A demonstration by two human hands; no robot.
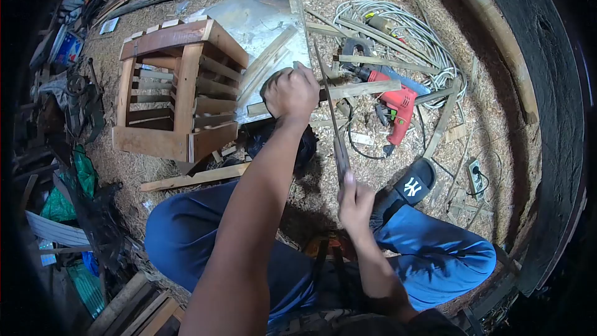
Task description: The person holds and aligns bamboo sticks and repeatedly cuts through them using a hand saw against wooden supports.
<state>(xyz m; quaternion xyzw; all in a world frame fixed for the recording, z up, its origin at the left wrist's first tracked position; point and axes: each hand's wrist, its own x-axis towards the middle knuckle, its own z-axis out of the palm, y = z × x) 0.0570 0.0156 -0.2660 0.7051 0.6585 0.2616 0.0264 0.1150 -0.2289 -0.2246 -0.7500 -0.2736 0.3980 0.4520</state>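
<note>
My left hand (291,93) is closed around a narrow wooden strip (364,89), pressing it down near the edge of a pale worn board (249,22). The strip sticks out to the right past the board. In my right hand (356,203) is the handle of a handsaw (331,109), its long thin blade seen nearly edge-on and pointing away from me. Just right of my left fist the blade crosses the strip; how deep it sits in the wood cannot be made out. More wooden strips (273,56) lie on the board.
A slatted wooden frame (180,87) stands at the left. A red power drill (398,109), a coiled cable (435,37) and a power strip (477,179) lie to the right. Wood shavings cover the floor. My sandalled foot (413,183) is near the saw hand.
</note>
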